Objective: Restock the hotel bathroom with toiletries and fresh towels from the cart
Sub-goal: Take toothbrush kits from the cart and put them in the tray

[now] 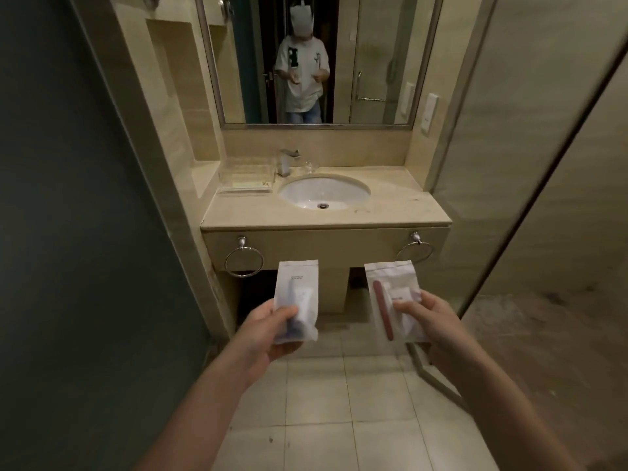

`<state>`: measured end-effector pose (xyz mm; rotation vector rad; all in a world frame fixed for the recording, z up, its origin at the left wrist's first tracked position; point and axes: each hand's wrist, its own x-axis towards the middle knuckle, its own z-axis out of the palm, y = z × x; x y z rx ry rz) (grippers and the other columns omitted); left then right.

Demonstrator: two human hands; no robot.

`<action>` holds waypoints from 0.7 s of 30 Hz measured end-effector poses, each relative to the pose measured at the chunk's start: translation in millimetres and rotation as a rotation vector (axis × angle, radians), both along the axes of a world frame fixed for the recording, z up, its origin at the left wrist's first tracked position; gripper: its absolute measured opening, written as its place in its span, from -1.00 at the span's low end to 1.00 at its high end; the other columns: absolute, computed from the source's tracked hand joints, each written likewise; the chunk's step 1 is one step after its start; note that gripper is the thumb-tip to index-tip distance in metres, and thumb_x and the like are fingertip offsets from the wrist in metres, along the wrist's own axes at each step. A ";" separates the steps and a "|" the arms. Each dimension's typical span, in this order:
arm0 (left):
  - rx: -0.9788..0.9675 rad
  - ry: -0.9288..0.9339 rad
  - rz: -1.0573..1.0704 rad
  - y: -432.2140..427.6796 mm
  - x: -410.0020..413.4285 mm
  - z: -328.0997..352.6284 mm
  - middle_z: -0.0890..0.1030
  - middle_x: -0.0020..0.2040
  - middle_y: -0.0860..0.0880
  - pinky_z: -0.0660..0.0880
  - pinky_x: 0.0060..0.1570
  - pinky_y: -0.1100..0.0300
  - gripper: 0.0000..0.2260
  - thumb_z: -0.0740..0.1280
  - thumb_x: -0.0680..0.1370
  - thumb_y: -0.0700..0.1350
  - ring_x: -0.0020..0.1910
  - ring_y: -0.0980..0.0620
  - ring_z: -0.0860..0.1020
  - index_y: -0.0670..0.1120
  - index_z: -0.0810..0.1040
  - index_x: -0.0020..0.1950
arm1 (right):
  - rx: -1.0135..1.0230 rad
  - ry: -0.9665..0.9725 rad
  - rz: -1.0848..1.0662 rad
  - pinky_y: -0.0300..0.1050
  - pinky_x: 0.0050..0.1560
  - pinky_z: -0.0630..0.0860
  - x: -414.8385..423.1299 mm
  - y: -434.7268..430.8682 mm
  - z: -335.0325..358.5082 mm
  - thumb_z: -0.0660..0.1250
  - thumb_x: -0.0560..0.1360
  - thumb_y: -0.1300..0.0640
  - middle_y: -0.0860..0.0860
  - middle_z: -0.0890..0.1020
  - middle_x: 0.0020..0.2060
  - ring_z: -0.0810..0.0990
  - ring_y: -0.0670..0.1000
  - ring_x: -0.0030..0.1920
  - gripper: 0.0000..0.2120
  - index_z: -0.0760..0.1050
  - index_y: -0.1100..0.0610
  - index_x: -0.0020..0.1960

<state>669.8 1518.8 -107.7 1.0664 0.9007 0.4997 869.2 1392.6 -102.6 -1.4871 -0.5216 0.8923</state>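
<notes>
My left hand (268, 334) pinches a white toiletry packet (299, 287) with a dark toothbrush and a small tube inside. My right hand (431, 324) pinches a second white packet (384, 283) holding a red toothbrush and a small tube. Both packets are held upright in front of the vanity, below its front edge. The beige countertop (401, 205) carries an oval white sink (324, 193). A clear acrylic amenity tray (246, 176) sits at the counter's back left.
A chrome faucet (287, 161) and a small glass dish (311, 166) stand behind the basin. Two towel rings (244, 261) (415, 248) hang empty on the vanity front. A glass shower partition (543, 164) stands on the right, a dark wall (68, 232) on the left, a mirror (319, 59) above.
</notes>
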 end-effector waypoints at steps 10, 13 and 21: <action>0.051 -0.001 0.025 149.2 55.9 -15.4 0.54 0.04 -0.09 0.54 -0.20 0.19 -0.75 0.27 0.53 -0.16 -0.01 -0.04 0.55 -0.07 0.43 0.22 | -0.040 -0.055 0.152 -0.03 -0.13 0.52 64.9 175.5 -27.8 0.32 0.48 0.23 0.06 0.69 -0.18 0.64 0.09 -0.14 -0.86 0.60 0.15 0.02; 0.074 0.010 0.049 199.8 84.6 -17.8 0.56 0.08 -0.09 0.56 -0.16 0.18 -0.71 0.30 0.51 -0.15 0.03 -0.05 0.57 -0.07 0.44 0.24 | -0.025 -0.098 0.210 0.03 -0.05 0.56 95.8 238.7 -28.7 0.34 0.48 0.19 0.06 0.69 -0.14 0.65 0.10 -0.09 -0.88 0.61 0.10 -0.01; 0.138 0.020 0.105 319.6 166.1 -15.2 0.61 0.08 -0.03 0.60 -0.06 0.14 -0.72 0.35 0.49 -0.20 0.03 0.00 0.62 0.01 0.47 0.17 | -0.042 -0.184 0.279 -0.06 -0.13 0.56 176.7 380.8 -20.2 0.34 0.49 0.15 -0.02 0.68 -0.19 0.65 0.03 -0.14 -0.93 0.59 0.04 -0.08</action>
